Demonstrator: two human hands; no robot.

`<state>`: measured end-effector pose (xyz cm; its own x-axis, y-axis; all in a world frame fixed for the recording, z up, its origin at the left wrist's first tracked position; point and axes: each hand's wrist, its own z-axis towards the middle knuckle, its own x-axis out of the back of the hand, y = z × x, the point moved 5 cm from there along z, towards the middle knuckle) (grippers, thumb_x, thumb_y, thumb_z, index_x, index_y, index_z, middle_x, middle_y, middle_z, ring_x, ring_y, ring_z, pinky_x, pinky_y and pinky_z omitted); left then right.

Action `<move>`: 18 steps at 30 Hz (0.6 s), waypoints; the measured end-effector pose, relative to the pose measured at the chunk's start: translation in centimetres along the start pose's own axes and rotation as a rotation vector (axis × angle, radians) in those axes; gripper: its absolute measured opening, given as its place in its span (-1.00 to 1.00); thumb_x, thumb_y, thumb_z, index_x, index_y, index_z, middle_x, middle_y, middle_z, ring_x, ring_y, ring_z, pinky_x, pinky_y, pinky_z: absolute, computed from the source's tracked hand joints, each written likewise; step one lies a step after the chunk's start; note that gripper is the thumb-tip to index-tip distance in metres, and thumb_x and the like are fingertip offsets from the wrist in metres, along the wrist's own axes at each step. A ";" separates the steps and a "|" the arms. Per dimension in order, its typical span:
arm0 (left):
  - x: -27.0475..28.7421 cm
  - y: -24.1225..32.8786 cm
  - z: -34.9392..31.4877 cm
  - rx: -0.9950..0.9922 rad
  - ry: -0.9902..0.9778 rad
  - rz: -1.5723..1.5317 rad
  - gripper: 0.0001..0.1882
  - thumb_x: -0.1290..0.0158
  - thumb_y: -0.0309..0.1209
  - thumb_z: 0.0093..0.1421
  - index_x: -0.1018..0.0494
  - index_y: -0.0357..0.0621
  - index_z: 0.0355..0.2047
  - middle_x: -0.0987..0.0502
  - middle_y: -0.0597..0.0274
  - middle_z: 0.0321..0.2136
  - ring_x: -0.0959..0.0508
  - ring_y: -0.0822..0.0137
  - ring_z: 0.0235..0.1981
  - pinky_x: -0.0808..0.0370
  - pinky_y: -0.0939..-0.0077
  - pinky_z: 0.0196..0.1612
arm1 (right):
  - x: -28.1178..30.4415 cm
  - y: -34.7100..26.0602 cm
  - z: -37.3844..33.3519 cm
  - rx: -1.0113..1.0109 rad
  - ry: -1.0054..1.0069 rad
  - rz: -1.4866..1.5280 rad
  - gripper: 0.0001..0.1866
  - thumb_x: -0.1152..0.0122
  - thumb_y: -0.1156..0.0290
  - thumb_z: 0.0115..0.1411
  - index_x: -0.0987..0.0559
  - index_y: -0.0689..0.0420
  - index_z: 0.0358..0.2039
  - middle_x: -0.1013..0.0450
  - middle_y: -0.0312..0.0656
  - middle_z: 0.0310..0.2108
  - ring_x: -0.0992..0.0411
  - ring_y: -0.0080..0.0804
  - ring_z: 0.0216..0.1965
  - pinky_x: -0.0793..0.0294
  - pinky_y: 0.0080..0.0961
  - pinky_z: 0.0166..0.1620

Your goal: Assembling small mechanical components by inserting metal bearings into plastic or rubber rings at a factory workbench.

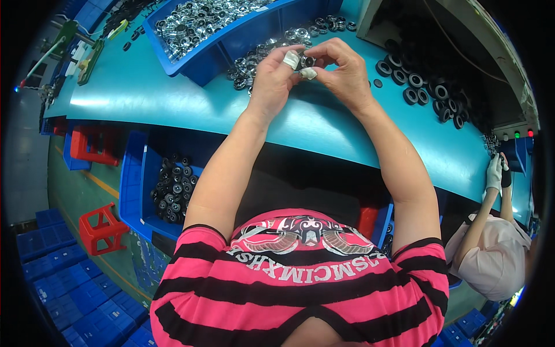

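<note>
We hold a small dark ring (306, 61) up over the teal counter (144, 92), right between our two hands. It sits at our fingertips, so both hands are just as near to it. The ring is round, so it has no long side, and we cannot tell which way its hole faces (it is mostly hidden by fingers). Our left hand (276, 78) pinches it from the left, and our right hand (341, 69) pinches it from the right. Two fingertips (291, 59) have white tape on them. Just behind the hands lies a heap of shiny rings (254, 58), touching a blue bin (231, 46) full of more. Black rings (422, 87) lie off to the right, well apart.
</note>
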<state>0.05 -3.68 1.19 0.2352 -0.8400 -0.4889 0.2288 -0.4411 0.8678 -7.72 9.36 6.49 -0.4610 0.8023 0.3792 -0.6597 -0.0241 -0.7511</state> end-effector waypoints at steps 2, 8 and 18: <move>-0.3 0.1 0.1 -0.007 -0.035 0.066 -0.65 -0.06 -0.35 0.39 -0.42 -0.23 0.13 -0.56 0.18 -0.05 -0.58 0.35 -0.08 -0.56 0.40 -0.02 | -0.2 -0.3 -0.2 0.070 0.021 -0.102 -0.71 -0.41 0.58 -0.06 -0.67 0.09 -0.25 -0.53 -0.27 -0.32 -0.55 -0.46 -0.37 -0.58 -0.51 -0.28; -0.8 0.3 -0.1 -0.105 0.021 0.249 -0.66 -0.06 -0.42 0.39 -0.40 -0.25 0.12 -0.55 0.21 -0.08 -0.56 0.47 -0.13 -0.58 0.52 -0.12 | -0.8 0.4 -0.4 0.051 -0.039 -0.046 -0.56 -0.40 0.57 -0.04 -0.61 0.08 -0.07 -0.53 -0.25 -0.21 -0.57 -0.40 -0.27 -0.60 -0.48 -0.15; -0.1 0.7 -0.2 -0.119 0.043 0.167 -0.77 -0.06 -0.45 0.38 -0.48 -0.18 0.01 -0.60 0.27 -0.31 -0.55 0.54 -0.45 -0.55 0.62 -0.47 | -1.5 2.6 -0.8 -0.291 -0.289 0.298 -0.54 -0.27 0.38 0.13 -0.62 0.12 0.09 -0.50 -0.11 0.04 -0.53 -0.33 -0.04 -0.52 -0.44 0.05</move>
<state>0.37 -3.87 1.84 0.3185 -0.8829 -0.3450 0.2931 -0.2543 0.9216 -8.26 8.61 3.50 -0.7765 0.5872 0.2286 -0.3010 -0.0269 -0.9532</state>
